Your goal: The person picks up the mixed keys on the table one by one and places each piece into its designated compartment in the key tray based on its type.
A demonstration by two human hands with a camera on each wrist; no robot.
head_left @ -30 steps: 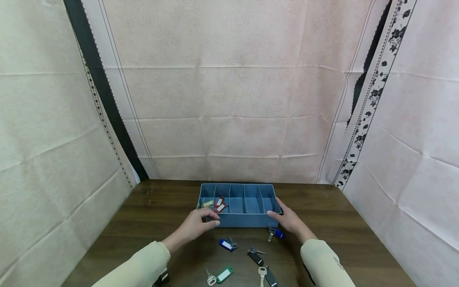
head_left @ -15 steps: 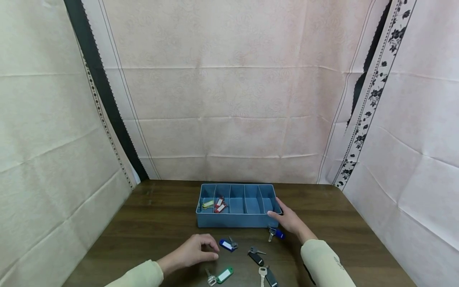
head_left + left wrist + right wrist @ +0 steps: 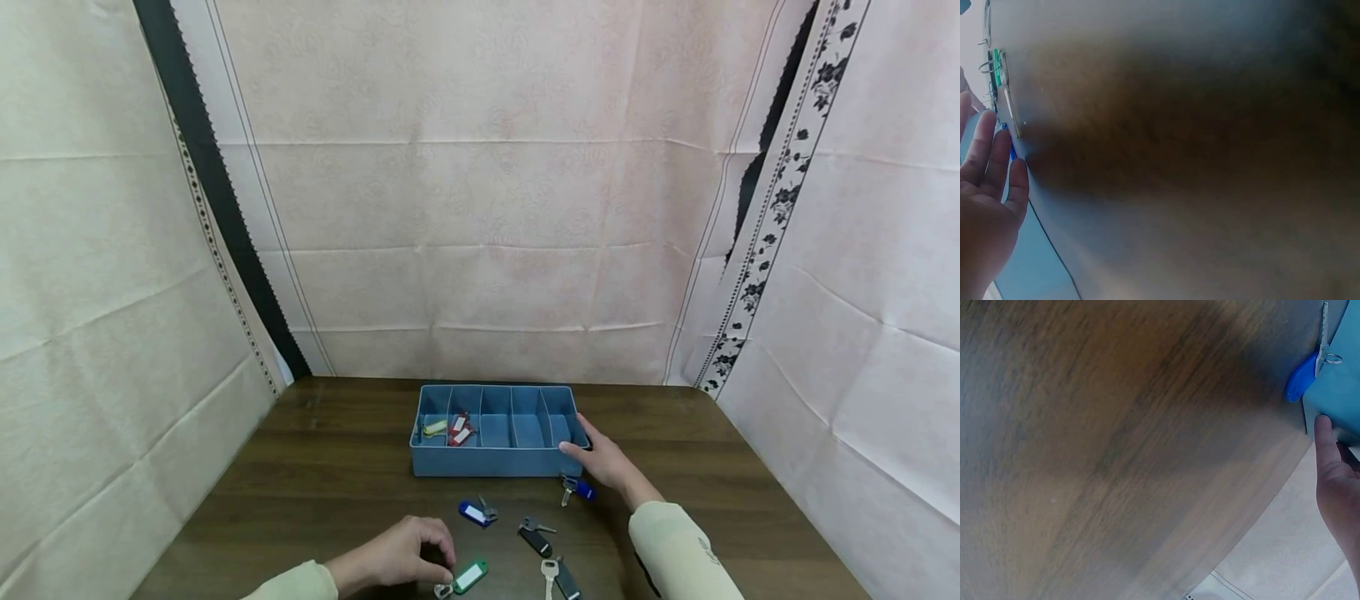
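My left hand (image 3: 408,552) is low over the table, its thumb tip at a key (image 3: 442,591) joined to a green key tag (image 3: 470,576). The left wrist view shows that hand (image 3: 988,200) with loosely bent fingers and the green tag (image 3: 997,67) beyond them. No grip on the key is visible. My right hand (image 3: 609,460) holds the right end of a blue divided tray (image 3: 495,462), thumb on the front, fingers along the side. In the right wrist view the thumb (image 3: 1324,434) lies against the tray (image 3: 1335,400). Yellow (image 3: 435,427) and red key tags (image 3: 460,429) lie in its two leftmost compartments.
Loose on the table (image 3: 300,492) are a blue-tagged key (image 3: 475,512) in front of the tray, another blue-tagged key (image 3: 583,488) by its right front corner, and two black-tagged keys, one tag (image 3: 535,542) above the other (image 3: 567,579). Cloth (image 3: 480,208) hangs around.
My left hand has moved away from the tray's left front, down toward the near edge, to the green-tagged key. The right hand and the tray stay in place.
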